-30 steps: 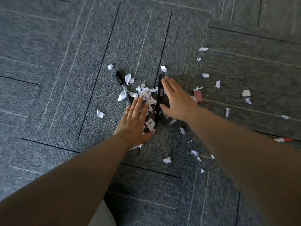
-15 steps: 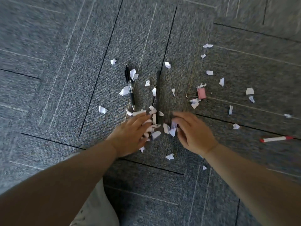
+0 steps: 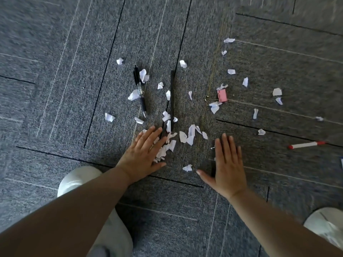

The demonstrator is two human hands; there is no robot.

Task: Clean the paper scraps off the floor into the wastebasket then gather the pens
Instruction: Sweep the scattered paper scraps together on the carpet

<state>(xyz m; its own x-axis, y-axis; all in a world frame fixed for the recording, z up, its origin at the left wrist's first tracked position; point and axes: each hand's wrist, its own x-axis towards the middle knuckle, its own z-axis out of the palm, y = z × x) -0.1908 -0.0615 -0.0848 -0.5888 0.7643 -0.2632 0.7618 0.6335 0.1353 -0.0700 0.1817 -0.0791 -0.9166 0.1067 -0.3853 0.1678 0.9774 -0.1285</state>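
Paper scraps (image 3: 182, 136): white torn bits are scattered across the carpet, thickest in a small heap at the left fingertips; loose bits are spread far to the right.
Left hand (image 3: 143, 156): laid flat with straight fingers over the heap; nothing is gripped.
Right hand (image 3: 229, 166): held flat, fingers straight and together, thumb spread; nothing is held, and 1 scrap lies just beside the thumb.
Black pen (image 3: 140, 90): seen above the left hand, tip pointing toward it, scraps touching its barrel.
Slim black pen (image 3: 172, 97): laid lengthwise, its near end among the heap.
Red-capped pen (image 3: 306, 145): well apart, at the right.
Pink clip (image 3: 222, 95): among the scraps above the right hand.
Carpet (image 3: 55, 89): grey, striped tiles.
Shoes (image 3: 78, 178): 2 white ones, at the lower edges.
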